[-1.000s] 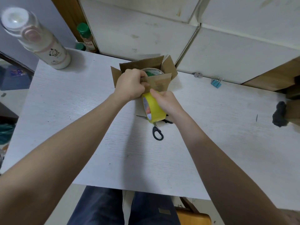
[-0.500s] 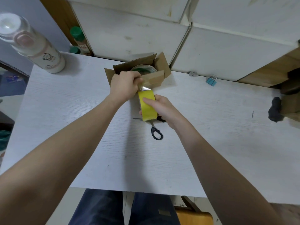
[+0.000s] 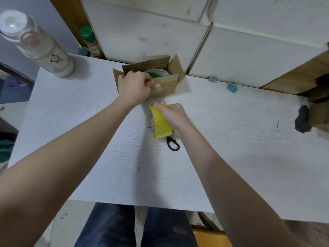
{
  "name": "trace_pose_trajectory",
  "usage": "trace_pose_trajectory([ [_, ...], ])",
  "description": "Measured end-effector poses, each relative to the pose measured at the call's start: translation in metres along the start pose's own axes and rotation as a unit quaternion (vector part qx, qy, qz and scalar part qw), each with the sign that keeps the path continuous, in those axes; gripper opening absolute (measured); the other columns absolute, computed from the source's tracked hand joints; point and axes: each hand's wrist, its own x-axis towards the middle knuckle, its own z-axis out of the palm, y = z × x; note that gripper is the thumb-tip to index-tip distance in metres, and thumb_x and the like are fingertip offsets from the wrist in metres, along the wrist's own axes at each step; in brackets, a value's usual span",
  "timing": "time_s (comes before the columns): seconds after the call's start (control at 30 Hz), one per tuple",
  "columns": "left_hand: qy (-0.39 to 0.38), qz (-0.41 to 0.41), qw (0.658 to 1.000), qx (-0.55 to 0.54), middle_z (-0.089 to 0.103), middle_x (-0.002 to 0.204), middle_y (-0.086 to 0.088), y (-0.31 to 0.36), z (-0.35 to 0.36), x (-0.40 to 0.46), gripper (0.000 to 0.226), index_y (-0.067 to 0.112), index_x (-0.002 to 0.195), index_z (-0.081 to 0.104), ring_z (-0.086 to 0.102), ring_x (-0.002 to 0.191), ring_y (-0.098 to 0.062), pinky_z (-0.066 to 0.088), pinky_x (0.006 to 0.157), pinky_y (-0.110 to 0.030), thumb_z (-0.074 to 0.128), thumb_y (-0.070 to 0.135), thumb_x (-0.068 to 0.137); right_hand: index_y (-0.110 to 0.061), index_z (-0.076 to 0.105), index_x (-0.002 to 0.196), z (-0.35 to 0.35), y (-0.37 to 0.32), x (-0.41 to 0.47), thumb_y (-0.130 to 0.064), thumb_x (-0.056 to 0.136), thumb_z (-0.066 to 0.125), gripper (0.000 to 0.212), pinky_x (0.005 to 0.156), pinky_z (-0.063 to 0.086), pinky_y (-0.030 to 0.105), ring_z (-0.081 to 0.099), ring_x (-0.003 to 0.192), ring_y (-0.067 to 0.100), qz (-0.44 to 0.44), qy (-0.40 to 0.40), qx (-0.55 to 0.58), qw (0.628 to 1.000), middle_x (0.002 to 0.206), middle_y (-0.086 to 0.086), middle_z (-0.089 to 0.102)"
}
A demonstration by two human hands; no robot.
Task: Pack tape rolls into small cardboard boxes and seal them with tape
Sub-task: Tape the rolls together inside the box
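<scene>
A small cardboard box (image 3: 170, 84) stands at the far side of the white table (image 3: 89, 157), its flaps open. A tape roll with a green core (image 3: 156, 73) lies inside it. My left hand (image 3: 134, 87) rests on the box's near left corner, fingers curled over the front flap, pressing a strip of clear tape there. My right hand (image 3: 173, 116) grips a yellow tape roll (image 3: 160, 122) just in front of the box, above the table. A stretch of clear tape runs from the roll up to the box front.
Black-handled scissors (image 3: 172, 144) lie under the yellow roll. A tall white bottle (image 3: 37, 45) stands at the far left corner. A blue binder clip (image 3: 232, 87) and a dark lump (image 3: 302, 120) sit at the right. White cabinet panels back the table.
My right hand has pulled the yellow roll toward me, away from the box, drawing out tape. My left hand stays on the box's front flap.
</scene>
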Motion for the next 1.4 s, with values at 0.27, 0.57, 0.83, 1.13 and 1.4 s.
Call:
trace_pose_trajectory([
  [0.27, 0.117, -0.064, 0.991, -0.003, 0.059, 0.099, -0.005, 0.003, 0.008, -0.042, 0.010, 0.015, 0.092, 0.050, 0.053, 0.093, -0.030, 0.031, 0.072, -0.036, 0.055, 0.021, 0.086, -0.015, 0.045, 0.061, -0.012, 0.007, -0.005, -0.052, 0.092, 0.050, 0.048, 0.064, 0.040, 0.033, 0.050, 0.063, 0.017, -0.077, 0.071, -0.169, 0.980, 0.060, -0.003, 0.050],
  [0.57, 0.013, -0.167, 0.975, -0.147, 0.066, 0.105, -0.001, 0.013, 0.025, -0.070, 0.039, 0.031, 0.122, 0.051, 0.056, 0.102, -0.033, 0.034, 0.075, -0.032, 0.043, 0.053, 0.090, -0.007, 0.047, 0.120, -0.039, 0.051, -0.002, -0.016, 0.087, 0.057, 0.036, 0.087, 0.040, 0.036, 0.041, 0.114, 0.030, -0.077, 0.057, -0.497, 0.862, 0.122, 0.011, 0.048],
  [0.83, -0.111, -0.211, 0.866, -0.440, 0.057, 0.111, -0.005, 0.013, 0.021, -0.067, 0.040, 0.031, 0.126, 0.043, 0.060, 0.101, -0.025, 0.055, 0.086, -0.042, 0.055, 0.033, 0.089, -0.008, 0.046, 0.119, -0.044, 0.067, -0.002, -0.012, 0.087, 0.057, 0.034, 0.095, 0.033, 0.035, 0.041, 0.121, 0.026, -0.108, 0.147, -0.638, 0.748, 0.126, 0.009, 0.050],
  [1.13, -0.089, -0.202, 0.866, -0.448, 0.054, 0.109, 0.008, 0.008, 0.017, -0.063, 0.035, 0.038, 0.120, 0.047, 0.059, 0.095, -0.017, 0.056, 0.080, -0.039, 0.055, 0.030, 0.087, -0.009, 0.044, 0.123, -0.052, 0.073, -0.004, -0.049, 0.085, 0.061, 0.058, 0.092, 0.035, 0.040, 0.045, 0.118, 0.025, -0.099, 0.122, -0.663, 0.732, 0.126, 0.006, 0.049],
  [1.4, -0.104, -0.172, 0.907, -0.369, 0.053, 0.094, 0.005, -0.015, 0.006, -0.055, 0.031, 0.039, 0.122, 0.050, 0.052, 0.075, -0.014, 0.047, 0.062, -0.028, 0.047, 0.032, 0.092, -0.009, 0.051, 0.113, -0.067, 0.074, -0.009, -0.038, 0.091, 0.056, 0.037, 0.088, 0.035, 0.037, 0.052, 0.109, 0.027, -0.094, 0.114, -0.700, 0.698, 0.115, 0.006, 0.054],
])
